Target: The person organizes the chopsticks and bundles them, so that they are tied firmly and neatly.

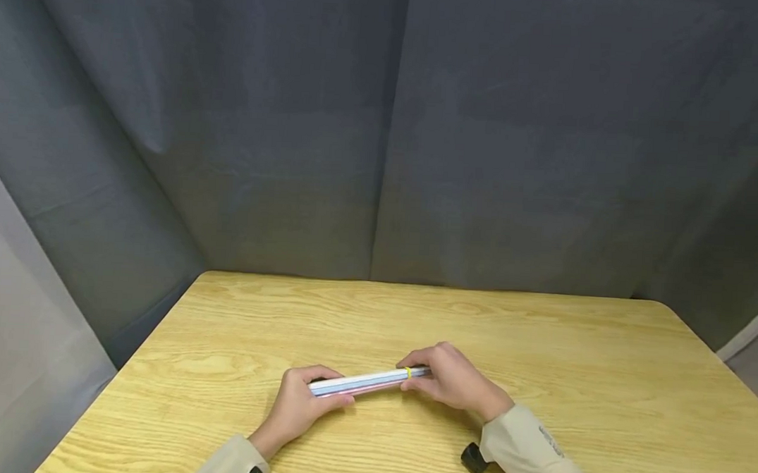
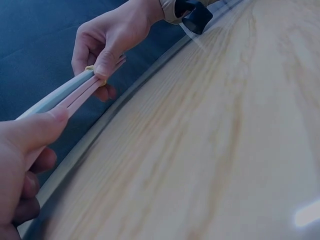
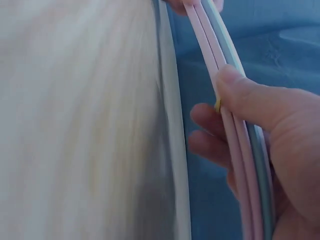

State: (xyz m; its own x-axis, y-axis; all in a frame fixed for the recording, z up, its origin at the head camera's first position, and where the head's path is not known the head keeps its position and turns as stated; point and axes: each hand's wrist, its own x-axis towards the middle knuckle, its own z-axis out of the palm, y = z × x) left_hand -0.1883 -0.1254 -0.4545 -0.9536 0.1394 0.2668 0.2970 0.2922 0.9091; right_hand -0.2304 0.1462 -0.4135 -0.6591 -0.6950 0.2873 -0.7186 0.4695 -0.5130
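Both hands hold a bundle of slim pink, blue and white sticks (image 1: 367, 383) above the wooden table. My left hand (image 1: 295, 406) grips the left end, thumb along the near side. Toward the other end, my right hand (image 1: 452, 381) pinches the bundle between thumb and fingers, right at a yellow rubber band (image 1: 408, 372) wound round the sticks. In the right wrist view, the pink and blue sticks (image 3: 245, 170) lie side by side and run on past the right thumb. The palms hide parts of both ends.
The wood-grain table (image 1: 539, 349) has rounded far corners. Dark grey cloth (image 1: 383, 138) hangs behind it, with a paler panel (image 1: 25, 334) at the left. A small black block (image 1: 474, 460) sits by the right sleeve (image 1: 531, 444).
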